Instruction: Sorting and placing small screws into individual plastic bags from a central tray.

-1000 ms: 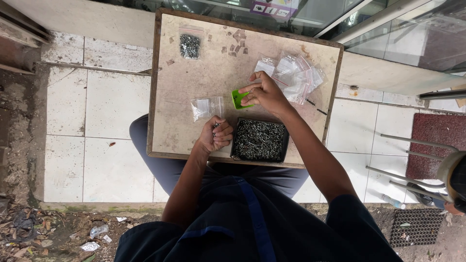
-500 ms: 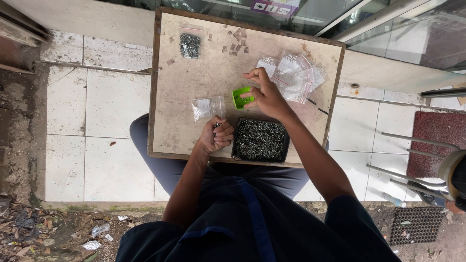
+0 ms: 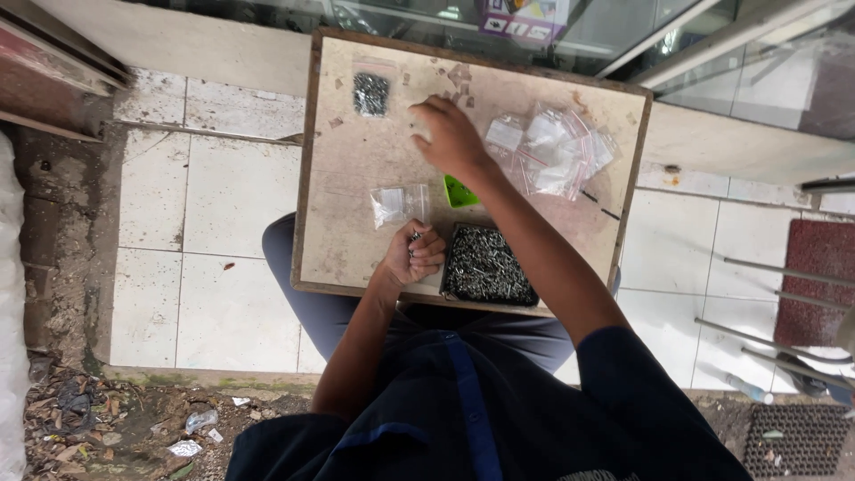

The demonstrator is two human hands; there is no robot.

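Observation:
My left hand [image 3: 411,256] rests at the near edge of the small wooden table [image 3: 356,160], fingers curled around a few small dark screws. Just beyond it lies an empty clear bag [image 3: 398,204]. To its right a black tray [image 3: 486,266] is heaped with screws. My right hand [image 3: 451,135] reaches out over the far middle of the table, fingers bent downward; something pale shows at its fingertips, and I cannot tell whether it holds it. A green scoop [image 3: 460,192] lies on the table under my right forearm.
A pile of empty clear bags [image 3: 554,150] lies at the table's far right. One bag filled with screws [image 3: 371,93] sits at the far left. White floor tiles [image 3: 205,223] spread to the left, a glass front stands beyond, and metal chair legs [image 3: 775,312] are at right.
My right hand has let go of the green scoop beside the tray and moved forward to the far middle of the table. My left hand has stayed put.

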